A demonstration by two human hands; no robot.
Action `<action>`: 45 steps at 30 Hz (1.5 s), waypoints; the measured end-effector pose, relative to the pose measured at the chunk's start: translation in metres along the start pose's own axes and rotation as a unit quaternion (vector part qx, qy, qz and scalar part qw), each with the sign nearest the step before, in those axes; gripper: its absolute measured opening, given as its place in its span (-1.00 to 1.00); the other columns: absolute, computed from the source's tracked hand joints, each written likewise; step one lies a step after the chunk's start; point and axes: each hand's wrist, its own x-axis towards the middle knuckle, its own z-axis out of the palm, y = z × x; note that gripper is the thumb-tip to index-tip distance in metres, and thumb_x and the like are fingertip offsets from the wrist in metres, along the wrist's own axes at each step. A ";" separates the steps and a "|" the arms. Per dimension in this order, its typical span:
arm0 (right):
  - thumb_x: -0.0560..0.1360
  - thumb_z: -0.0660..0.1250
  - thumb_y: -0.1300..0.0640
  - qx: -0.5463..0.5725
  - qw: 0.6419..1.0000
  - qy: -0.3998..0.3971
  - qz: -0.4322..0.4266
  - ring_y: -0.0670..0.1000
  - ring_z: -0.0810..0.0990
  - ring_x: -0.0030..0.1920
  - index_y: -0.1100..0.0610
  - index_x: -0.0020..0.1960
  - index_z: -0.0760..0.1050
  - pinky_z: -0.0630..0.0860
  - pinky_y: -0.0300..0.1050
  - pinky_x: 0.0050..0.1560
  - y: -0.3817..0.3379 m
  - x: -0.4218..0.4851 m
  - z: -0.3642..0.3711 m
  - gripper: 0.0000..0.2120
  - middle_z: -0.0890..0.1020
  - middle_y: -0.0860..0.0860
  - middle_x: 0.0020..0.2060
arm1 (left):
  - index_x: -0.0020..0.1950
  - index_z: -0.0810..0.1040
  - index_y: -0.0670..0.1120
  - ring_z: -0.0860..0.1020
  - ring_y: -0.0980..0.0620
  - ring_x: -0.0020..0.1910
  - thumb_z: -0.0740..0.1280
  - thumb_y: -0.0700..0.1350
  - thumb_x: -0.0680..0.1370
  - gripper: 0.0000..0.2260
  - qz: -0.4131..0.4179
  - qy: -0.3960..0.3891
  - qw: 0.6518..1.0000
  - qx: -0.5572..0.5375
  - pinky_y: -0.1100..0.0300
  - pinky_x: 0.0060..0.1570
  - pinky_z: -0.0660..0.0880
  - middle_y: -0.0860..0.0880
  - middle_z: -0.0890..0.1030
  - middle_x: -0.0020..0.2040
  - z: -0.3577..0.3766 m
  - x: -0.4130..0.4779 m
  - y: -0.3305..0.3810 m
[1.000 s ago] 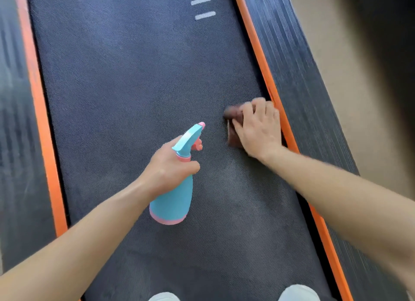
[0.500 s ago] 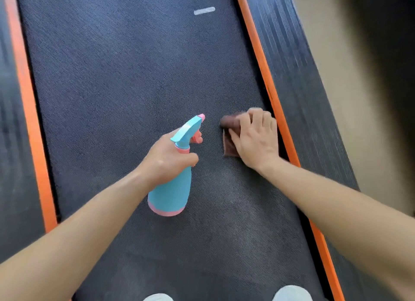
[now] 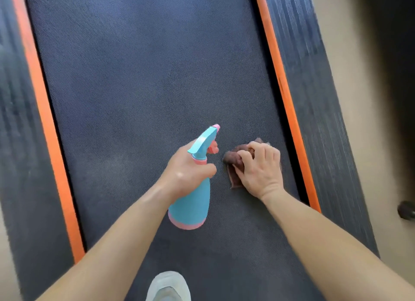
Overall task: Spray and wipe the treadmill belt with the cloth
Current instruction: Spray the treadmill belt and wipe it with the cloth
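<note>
The dark textured treadmill belt point(image 3: 134, 87) fills the view between two orange strips. My left hand point(image 3: 186, 172) grips the neck of a blue spray bottle with pink trim point(image 3: 193, 202), held above the belt, nozzle pointing away and slightly right. Just to its right, my right hand point(image 3: 260, 168) presses a brown cloth point(image 3: 233, 159) flat on the belt near the right orange strip. Most of the cloth is hidden under the hand.
Orange strips point(image 3: 285, 94) point(image 3: 45, 112) border the belt, with black ribbed side rails point(image 3: 314, 80) outside them. Beige floor point(image 3: 359, 98) lies to the right, with a small dark round object point(image 3: 406, 209) on it. A light shoe point(image 3: 168, 287) stands on the belt at the bottom.
The right hand has drawn the cloth toward me along the belt's right side. The left hand with the bottle has stayed beside it. The view has shifted back along the belt.
</note>
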 end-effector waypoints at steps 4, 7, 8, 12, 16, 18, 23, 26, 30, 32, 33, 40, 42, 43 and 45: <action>0.50 0.32 -0.14 0.024 1.000 0.004 -0.002 0.26 0.48 0.07 0.07 0.06 0.52 0.37 0.20 0.12 0.003 0.001 -0.001 -0.70 0.43 0.12 0.15 | 0.18 0.62 0.19 0.53 0.30 -0.21 0.43 -0.25 0.43 -0.57 0.020 0.000 1.000 0.004 0.38 -0.13 0.46 0.23 0.67 0.12 0.003 0.009 0.009; 0.50 0.33 -0.14 0.025 1.000 0.018 -0.006 0.25 0.49 0.05 0.07 0.04 0.54 0.39 0.18 0.09 0.004 0.001 0.001 -0.71 0.45 0.12 0.13 | 0.25 0.59 0.26 0.54 0.19 -0.16 0.42 -0.17 0.39 -0.50 0.041 -0.011 0.999 0.019 0.24 -0.05 0.47 0.23 0.67 0.13 0.008 0.014 0.017; 0.50 0.34 -0.14 0.026 0.999 0.021 -0.012 0.25 0.50 0.04 0.07 0.04 0.54 0.39 0.18 0.09 0.005 0.002 0.001 -0.71 0.46 0.13 0.12 | 0.22 0.61 0.24 0.58 0.12 -0.10 0.42 -0.17 0.38 -0.53 0.042 -0.004 0.999 0.018 0.20 -0.03 0.48 0.23 0.68 0.13 0.010 0.017 0.016; 0.51 0.34 -0.16 0.021 1.000 0.018 -0.012 0.23 0.47 0.06 0.06 0.03 0.55 0.38 0.16 0.07 0.007 0.002 -0.002 -0.71 0.51 0.13 0.11 | 0.12 0.63 0.17 0.62 -0.04 0.10 0.43 -0.17 0.34 -0.60 0.038 -0.010 0.999 0.022 0.13 0.02 0.52 0.22 0.69 0.14 0.017 0.019 0.008; 0.50 0.36 -0.18 0.030 0.999 0.016 -0.016 0.23 0.48 0.07 0.04 0.04 0.56 0.37 0.14 0.08 0.006 0.003 -0.002 -0.70 0.53 0.11 0.11 | 0.25 0.58 0.22 0.63 -0.02 0.15 0.41 -0.11 0.28 -0.45 0.033 -0.027 0.998 0.051 -0.02 0.17 0.56 0.16 0.70 0.15 0.009 0.000 -0.005; 0.50 0.35 -0.19 0.033 0.999 0.013 -0.009 0.22 0.47 0.07 0.03 0.04 0.56 0.36 0.13 0.07 0.006 0.003 -0.004 -0.69 0.53 0.10 0.11 | 0.24 0.58 0.28 0.62 -0.04 0.05 0.42 -0.11 0.32 -0.47 0.029 -0.035 0.996 0.081 0.07 0.14 0.56 0.08 0.69 0.14 0.006 -0.013 -0.014; 0.49 0.28 -0.22 0.032 0.999 -0.001 0.012 0.21 0.47 0.09 0.02 0.05 0.55 0.35 0.13 0.08 0.002 0.003 -0.008 -0.67 0.54 0.08 0.13 | 0.29 0.51 0.45 0.58 0.10 -0.03 0.42 -0.29 0.44 -0.33 0.009 -0.016 0.998 0.060 0.32 -0.04 0.46 0.15 0.68 0.14 0.012 -0.050 -0.042; 0.52 0.24 -0.23 0.021 0.998 -0.011 0.058 0.20 0.43 0.10 0.02 0.07 0.53 0.36 0.15 0.08 -0.008 -0.004 -0.010 -0.65 0.52 0.09 0.16 | 0.30 0.53 0.39 0.61 0.10 0.01 0.42 -0.20 0.35 -0.36 -0.015 -0.012 0.999 0.044 0.18 0.01 0.52 0.13 0.68 0.11 0.023 -0.073 -0.061; 0.51 0.26 -0.20 0.023 0.992 -0.021 0.122 0.21 0.41 0.11 0.05 0.07 0.52 0.37 0.17 0.07 -0.034 -0.053 -0.014 -0.66 0.50 0.13 0.18 | 0.29 0.55 0.29 0.58 0.08 -0.13 0.38 -0.07 0.26 -0.40 -0.039 -0.031 0.997 0.058 0.03 0.11 0.62 0.09 0.69 0.10 0.037 -0.094 -0.081; 0.51 0.27 -0.17 0.025 0.990 -0.018 0.136 0.20 0.38 0.10 0.08 0.06 0.52 0.37 0.19 0.07 -0.049 -0.088 -0.017 -0.67 0.50 0.14 0.17 | 0.29 0.56 0.21 0.65 -0.03 0.05 0.38 -0.03 0.23 -0.39 -0.042 -0.032 0.997 0.054 -0.12 0.19 0.61 0.09 0.69 0.09 0.040 -0.104 -0.090; 0.52 0.27 -0.17 0.023 0.990 -0.016 0.139 0.20 0.39 0.10 0.08 0.05 0.53 0.36 0.19 0.08 -0.055 -0.102 -0.017 -0.67 0.50 0.14 0.16 | 0.30 0.56 0.21 0.65 -0.08 0.13 0.38 -0.04 0.22 -0.38 -0.040 -0.028 0.998 0.050 -0.15 0.20 0.60 0.08 0.69 0.09 0.041 -0.108 -0.094; 0.52 0.24 -0.18 0.035 0.986 0.004 0.163 0.21 0.37 0.13 0.10 0.07 0.52 0.33 0.23 0.14 -0.082 -0.132 -0.020 -0.63 0.45 0.13 0.17 | 0.26 0.58 0.20 0.64 -0.04 0.13 0.39 -0.11 0.24 -0.42 -0.040 0.008 0.999 0.031 -0.07 0.17 0.62 0.07 0.69 0.10 0.031 -0.116 -0.110; 0.53 0.21 -0.19 0.035 0.986 0.003 0.162 0.22 0.37 0.14 0.11 0.09 0.52 0.35 0.25 0.14 -0.082 -0.132 -0.020 -0.61 0.46 0.15 0.17 | 0.16 0.62 0.06 0.67 -0.01 -0.01 0.37 -0.11 0.24 -0.53 -0.041 0.011 0.999 0.019 -0.04 0.10 0.64 0.08 0.69 0.03 0.028 -0.115 -0.107; 0.53 0.21 -0.19 0.033 0.987 0.003 0.157 0.23 0.37 0.15 0.11 0.11 0.53 0.36 0.26 0.14 -0.081 -0.132 -0.019 -0.60 0.46 0.16 0.18 | 0.05 0.62 -0.02 0.64 0.02 -0.11 0.34 -0.13 0.25 -0.62 -0.043 0.017 0.999 0.006 -0.03 0.05 0.63 0.07 0.67 -0.06 0.028 -0.116 -0.104; 0.53 0.23 -0.18 0.029 0.988 0.003 0.150 0.23 0.37 0.16 0.12 0.13 0.52 0.35 0.26 0.14 -0.079 -0.132 -0.018 -0.60 0.47 0.17 0.18 | -0.19 0.51 -0.05 0.56 0.01 -0.24 0.31 -0.10 0.24 -0.83 -0.047 0.038 0.998 -0.008 -0.12 0.02 0.63 0.06 0.57 -0.22 0.029 -0.117 -0.102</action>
